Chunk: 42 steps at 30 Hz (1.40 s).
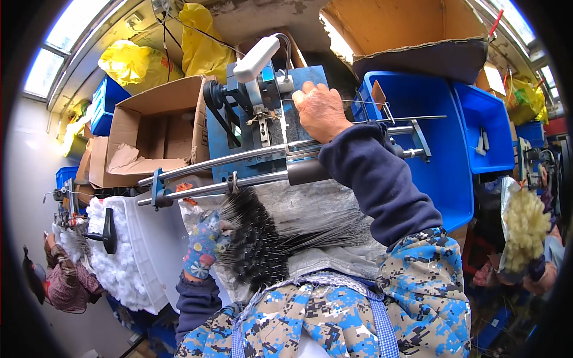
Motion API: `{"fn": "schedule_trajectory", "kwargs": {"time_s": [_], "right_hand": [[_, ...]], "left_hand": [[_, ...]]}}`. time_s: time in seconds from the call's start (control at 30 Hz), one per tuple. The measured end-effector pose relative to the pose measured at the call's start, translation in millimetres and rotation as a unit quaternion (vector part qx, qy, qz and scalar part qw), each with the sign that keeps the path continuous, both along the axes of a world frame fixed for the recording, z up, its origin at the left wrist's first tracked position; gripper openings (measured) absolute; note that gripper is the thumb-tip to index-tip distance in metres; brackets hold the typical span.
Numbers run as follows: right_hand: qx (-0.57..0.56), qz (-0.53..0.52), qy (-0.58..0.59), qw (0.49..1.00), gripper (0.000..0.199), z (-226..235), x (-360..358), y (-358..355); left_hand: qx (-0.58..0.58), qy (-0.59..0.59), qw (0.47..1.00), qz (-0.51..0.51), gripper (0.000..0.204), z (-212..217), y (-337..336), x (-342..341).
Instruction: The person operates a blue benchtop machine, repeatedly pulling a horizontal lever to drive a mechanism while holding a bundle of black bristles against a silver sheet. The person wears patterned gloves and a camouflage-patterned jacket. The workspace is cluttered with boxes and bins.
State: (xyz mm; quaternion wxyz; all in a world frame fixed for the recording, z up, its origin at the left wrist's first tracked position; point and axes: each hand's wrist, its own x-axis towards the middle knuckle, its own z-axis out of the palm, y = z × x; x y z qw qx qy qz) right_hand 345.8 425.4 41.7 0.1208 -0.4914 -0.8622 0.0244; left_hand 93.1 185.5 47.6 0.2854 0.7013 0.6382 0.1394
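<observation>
Resting low in front of the blue machine [239, 128], the black bristly brush [256, 244] looks light, springy and prickly, so it is clamped at its left end by the gloved left hand [203, 244], while the bare right hand [321, 110] is laid flat on the machine.

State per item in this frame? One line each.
Left hand: gloved, gripping the bristle bundle.
Bristle bundle: dark, fanned out, lying across the lap.
Right hand: bare, resting on the blue machine, nothing visibly in its grip.
Blue machine: upright; running or not, cannot tell.
Rails: two, parallel, level.
Cardboard box: open, flaps up.
Blue bin: open, nearly bare inside.
</observation>
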Motion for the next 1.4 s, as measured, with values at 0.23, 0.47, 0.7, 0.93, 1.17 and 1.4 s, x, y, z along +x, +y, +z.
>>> {"fn": "schedule_trajectory", "kwargs": {"time_s": [0.23, 0.47, 0.7, 0.93, 1.17, 1.4], "right_hand": [[-0.015, 0.006, 0.026, 1.0, 0.014, -2, 0, 1], [-0.053, -0.035, 0.025, 0.998, 0.019, -7, -2, 13], [0.007, -0.023, 0.007, 1.0, 0.046, 1, 29, -12], [-0.088, -0.034, -0.026, 0.995, 0.052, 10, 29, -31], [-0.054, -0.012, 0.061, 0.997, 0.061, -4, -10, -38], [-0.1, 0.042, 0.062, 0.992, 0.065, -2, -40, -41]], "left_hand": [[0.038, 0.011, 0.999, -0.02, 0.022, 0, -1, 1], [0.082, -0.036, 0.996, -0.004, 0.017, 7, 7, 19], [0.147, -0.01, 0.989, -0.014, 0.015, 21, 5, 20], [0.151, -0.083, 0.985, -0.018, 0.012, 13, 16, 39], [0.148, -0.043, 0.988, 0.014, 0.013, 19, 5, 28], [0.142, -0.045, 0.989, -0.014, 0.018, 31, 7, 29]]}}
